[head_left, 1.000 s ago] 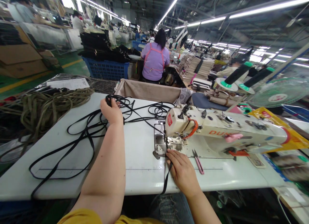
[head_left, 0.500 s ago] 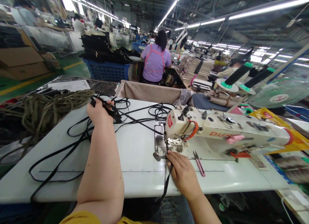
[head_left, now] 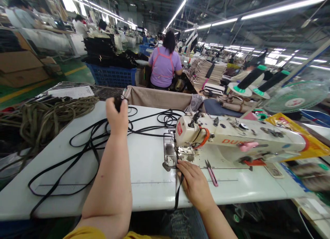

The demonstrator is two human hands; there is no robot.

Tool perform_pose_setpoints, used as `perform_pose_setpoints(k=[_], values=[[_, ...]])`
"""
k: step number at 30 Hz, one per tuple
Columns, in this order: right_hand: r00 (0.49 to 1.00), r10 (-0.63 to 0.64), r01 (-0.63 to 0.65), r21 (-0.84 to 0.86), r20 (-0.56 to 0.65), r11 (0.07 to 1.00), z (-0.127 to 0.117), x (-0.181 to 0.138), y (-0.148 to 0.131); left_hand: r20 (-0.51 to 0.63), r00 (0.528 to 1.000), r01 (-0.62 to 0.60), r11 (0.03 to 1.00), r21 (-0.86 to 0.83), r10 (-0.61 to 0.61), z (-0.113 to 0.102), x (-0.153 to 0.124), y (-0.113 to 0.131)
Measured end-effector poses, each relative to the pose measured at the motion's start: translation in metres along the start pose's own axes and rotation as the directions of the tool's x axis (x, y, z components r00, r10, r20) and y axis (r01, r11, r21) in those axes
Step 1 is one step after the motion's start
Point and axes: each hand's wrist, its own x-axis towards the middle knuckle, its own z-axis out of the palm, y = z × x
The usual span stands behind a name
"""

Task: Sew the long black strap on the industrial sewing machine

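Observation:
My left hand (head_left: 117, 117) is raised above the far part of the white table (head_left: 144, 184), closed around a bunch of black strap (head_left: 85, 146). Loops of that strap trail over the table's left half. My right hand (head_left: 194, 184) lies at the front of the cream sewing machine (head_left: 232, 139), fingers pressing a length of the black strap flat just before the presser foot (head_left: 177, 153). That length hangs down over the table's front edge.
Pink thread snips (head_left: 211, 172) lie right of my right hand. A heap of olive webbing (head_left: 48, 115) sits at the left. A fan (head_left: 294, 101) and thread cones (head_left: 249, 80) stand at the right. A person in a purple shirt (head_left: 165, 65) sits ahead, back turned.
My left hand swung left with the black strap, then came back right and lifted higher. The right hand stayed at the presser foot.

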Motion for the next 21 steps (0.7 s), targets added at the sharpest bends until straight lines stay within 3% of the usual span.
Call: perform_pose_setpoints(k=[2, 3, 6, 8, 10, 12, 18, 21], values=[[1.0, -0.003, 0.003, 0.006, -0.017, 1.0, 0.001, 0.0, 0.0, 0.246, 0.966, -0.1, 0.994, 0.05, 0.084, 0.017, -0.019, 0.015], [1.0, -0.003, 0.003, 0.007, -0.024, 1.0, 0.001, 0.0, 0.0, 0.387, 0.915, -0.152, 0.986, 0.062, 0.116, 0.026, -0.03, 0.022], [1.0, -0.006, 0.006, 0.005, -0.028, 1.0, 0.001, 0.001, 0.0, 0.736, 0.67, -0.274, 0.954, 0.124, 0.097, 0.05, -0.066, 0.036], [1.0, -0.011, 0.011, 0.0, -0.024, 1.0, 0.001, 0.001, 0.001, 0.857, 0.514, -0.343, 0.926, 0.159, 0.044, 0.06, -0.085, 0.038], [1.0, -0.017, 0.017, -0.006, -0.012, 1.0, 0.001, 0.001, 0.001, 0.914, 0.406, -0.412, 0.889, 0.197, -0.015, 0.066, -0.098, 0.036], [1.0, -0.018, 0.018, -0.014, -0.006, 1.0, 0.0, 0.0, 0.001, 0.925, 0.374, -0.451, 0.859, 0.243, -0.065, 0.069, -0.104, 0.032], [1.0, -0.008, 0.008, -0.019, 0.006, 1.0, -0.002, 0.002, 0.0, 0.927, 0.369, -0.518, 0.815, 0.26, -0.062, 0.072, -0.106, 0.027], [1.0, -0.008, 0.008, -0.02, 0.002, 1.0, -0.002, 0.002, 0.0, 0.899, 0.431, -0.488, 0.818, 0.305, -0.078, 0.072, -0.103, 0.027]])
